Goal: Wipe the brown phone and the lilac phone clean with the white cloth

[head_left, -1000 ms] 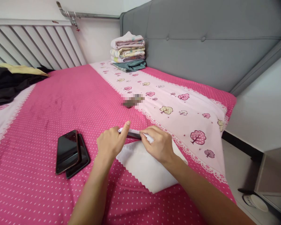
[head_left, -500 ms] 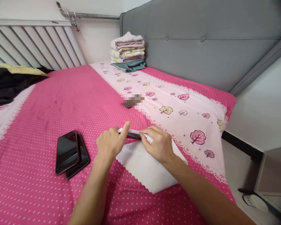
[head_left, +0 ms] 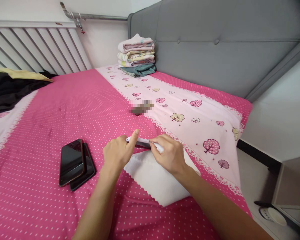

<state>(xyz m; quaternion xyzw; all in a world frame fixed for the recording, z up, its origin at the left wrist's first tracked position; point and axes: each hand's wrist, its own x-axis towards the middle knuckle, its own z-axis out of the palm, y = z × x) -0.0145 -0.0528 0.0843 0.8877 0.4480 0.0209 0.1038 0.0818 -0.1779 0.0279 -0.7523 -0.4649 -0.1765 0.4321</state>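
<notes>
My left hand (head_left: 117,154) is closed on one end of a thin dark phone (head_left: 141,142) held edge-up, thumb along its top edge. My right hand (head_left: 167,154) pinches the phone's other end together with a fold of a white cloth (head_left: 152,176). That cloth spreads on the pink dotted bedsheet (head_left: 52,110) under both hands. To the left, two dark phones (head_left: 75,163) lie stacked and partly overlapping on the sheet, apart from my hands.
A stack of folded cloths (head_left: 137,55) sits at the grey headboard (head_left: 215,43). Dark clothing (head_left: 7,88) lies at the far left by a white slatted rail. A small blurred object (head_left: 141,107) rests mid-bed. The bed's right edge drops to the floor, with a bowl (head_left: 272,213) there.
</notes>
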